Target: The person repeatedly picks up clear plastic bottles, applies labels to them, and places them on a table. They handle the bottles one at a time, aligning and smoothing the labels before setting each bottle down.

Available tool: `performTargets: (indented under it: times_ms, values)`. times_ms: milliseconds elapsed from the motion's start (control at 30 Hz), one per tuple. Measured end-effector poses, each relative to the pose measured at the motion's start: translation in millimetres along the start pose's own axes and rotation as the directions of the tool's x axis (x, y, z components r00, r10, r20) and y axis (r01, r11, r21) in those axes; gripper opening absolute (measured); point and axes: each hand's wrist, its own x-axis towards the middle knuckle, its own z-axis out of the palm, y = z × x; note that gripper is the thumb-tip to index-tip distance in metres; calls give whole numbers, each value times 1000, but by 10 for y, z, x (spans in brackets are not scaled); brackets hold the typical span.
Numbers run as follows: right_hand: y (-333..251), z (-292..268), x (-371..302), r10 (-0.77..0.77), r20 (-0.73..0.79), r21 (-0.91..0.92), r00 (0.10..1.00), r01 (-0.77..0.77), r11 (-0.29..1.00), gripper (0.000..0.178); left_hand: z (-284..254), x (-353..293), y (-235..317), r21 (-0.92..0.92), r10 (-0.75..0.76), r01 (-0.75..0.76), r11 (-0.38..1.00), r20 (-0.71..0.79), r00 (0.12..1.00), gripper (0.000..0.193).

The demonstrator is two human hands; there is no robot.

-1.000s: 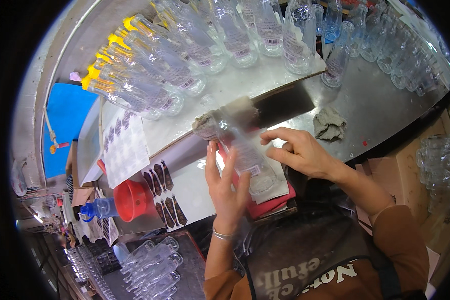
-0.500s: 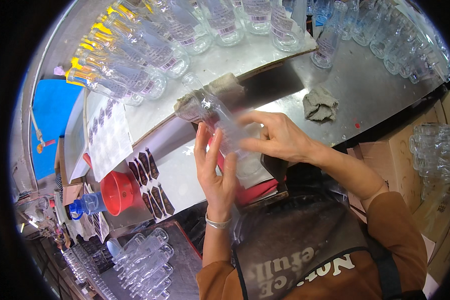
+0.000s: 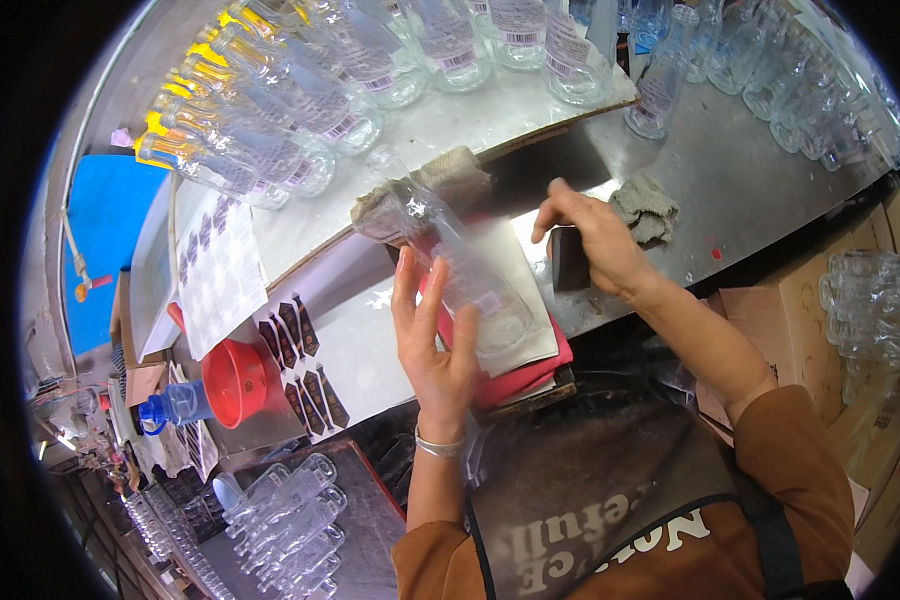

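metal bench (image 3: 730, 180) in a cluttered workroom; raised white board (image 3: 510, 108) along the far left, crowded with standing labelled bottles (image 3: 460, 45). more clear glass at far right and, near left, stacked bottles (image 3: 290, 525) lying on their sides. in the middle, one clear bottle (image 3: 450, 245) lies on its side, long axis running obliquely: neck to the far left, base to the near right. neck end is at a rolled cloth (image 3: 460, 172) by the board's edge; body lies over a white pad (image 3: 525, 270), red cloth (image 3: 503, 389) showing beneath. left hand (image 3: 435, 345) is the nearer of the two: just on the bottle's left side, palm up-facing, fingers spread and pointing far, nothing gripped. fingertips and thumb are close along the glass; cannot tell whether they touch it. right hand (image 3: 608, 245) sits to the right, apart from the bottle, with a strip of pad and bench between; its fingers are curled over a dark block (image 3: 570, 262), index stretched out to the far left. from this hand the bottle lies to the left, its base left and nearer, its neck left and farther. grey rag (image 3: 650, 210) just beyond, right of it. red tub (image 3: 232, 385) and dark decals (image 3: 295, 340) lie well left of the left hand.
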Motion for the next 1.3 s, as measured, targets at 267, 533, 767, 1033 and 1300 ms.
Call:
performTargets:
  times_ms: [267, 533, 767, 1033, 1300]
  values:
    - [-342, 193, -180, -147, 267, -435, 952, 255, 863, 27, 8, 6, 3, 3, 8, -8, 1000, -4, 1000, 50]
    - [-600, 510, 106, -455, 530, -594, 715, 697, 402, 28, 25, -13, -43, -35, 9, -9, 999, -15, 1000, 61]
    - [-658, 708, 187, -585, 596, -577, 550, 800, 164, 19, -55, -288, -77, -78, -70, 79, 994, 112, 991, 112]
    - [-567, 888, -442, -349, 893, -367, 284, 909, -197, 15, 0, -447, -123, 30, -116, 114, 993, 96, 989, 112]
    - [-532, 992, -100, -240, 867, -483, 436, 854, -195, 13, 60, -483, -95, 136, 25, -22, 990, -20, 999, 121]
